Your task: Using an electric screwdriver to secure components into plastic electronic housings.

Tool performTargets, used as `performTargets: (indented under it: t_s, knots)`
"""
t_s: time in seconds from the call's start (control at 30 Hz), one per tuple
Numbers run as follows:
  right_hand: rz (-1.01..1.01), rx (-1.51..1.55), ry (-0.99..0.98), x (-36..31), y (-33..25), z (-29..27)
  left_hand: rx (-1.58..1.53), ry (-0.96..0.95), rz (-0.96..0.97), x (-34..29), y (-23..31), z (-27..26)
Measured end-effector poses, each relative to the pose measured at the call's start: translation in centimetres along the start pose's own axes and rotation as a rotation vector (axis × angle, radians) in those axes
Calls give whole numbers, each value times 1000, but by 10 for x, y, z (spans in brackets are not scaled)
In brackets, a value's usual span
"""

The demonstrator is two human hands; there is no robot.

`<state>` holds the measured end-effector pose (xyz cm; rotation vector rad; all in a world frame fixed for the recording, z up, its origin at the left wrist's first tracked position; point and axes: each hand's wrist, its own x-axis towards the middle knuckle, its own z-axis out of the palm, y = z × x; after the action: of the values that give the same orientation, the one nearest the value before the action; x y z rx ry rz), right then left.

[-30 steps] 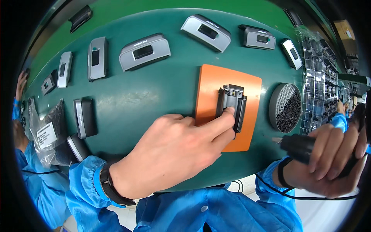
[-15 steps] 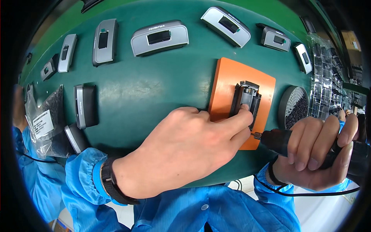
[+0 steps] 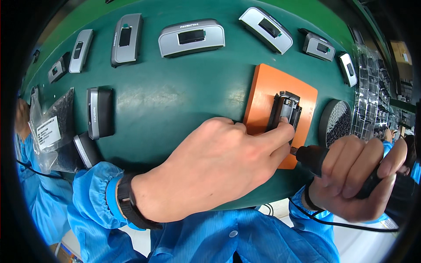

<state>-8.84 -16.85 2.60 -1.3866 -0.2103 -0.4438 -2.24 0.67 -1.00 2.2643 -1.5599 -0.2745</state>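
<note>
The left hand (image 3: 215, 171) hides the near end of the black housing (image 3: 288, 107). Whether the screwdriver (image 3: 312, 159) touches it (fingers (image 3: 277, 135) block the view) cannot be told.

1. Head camera: worn on the head, facing down onto the bench (image 3: 175, 101).
2. Range: close to left hand (image 3: 215, 171) at 6 o'clock, right hand (image 3: 356, 177) at 4 o'clock.
3. Field: wide fisheye.

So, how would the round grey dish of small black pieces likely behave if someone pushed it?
The round grey dish would probably slide rather than tip, as it looks broad and low. Its smoothly curved wall suggests it is stiff. The small black pieces look loose and lie toward one side, so a tilt might spill them.
</note>
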Motion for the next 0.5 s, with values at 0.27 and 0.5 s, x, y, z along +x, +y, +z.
performTargets:
  t_s: [0.27, 0.5]
  knots:
    - [27, -46, -205, 4, 3, 2, -123, 54, -41, -3, -2, 2]
    - [14, 52, -175, 14, -7, -12, -98, 43, 9, 4, -3, 2]
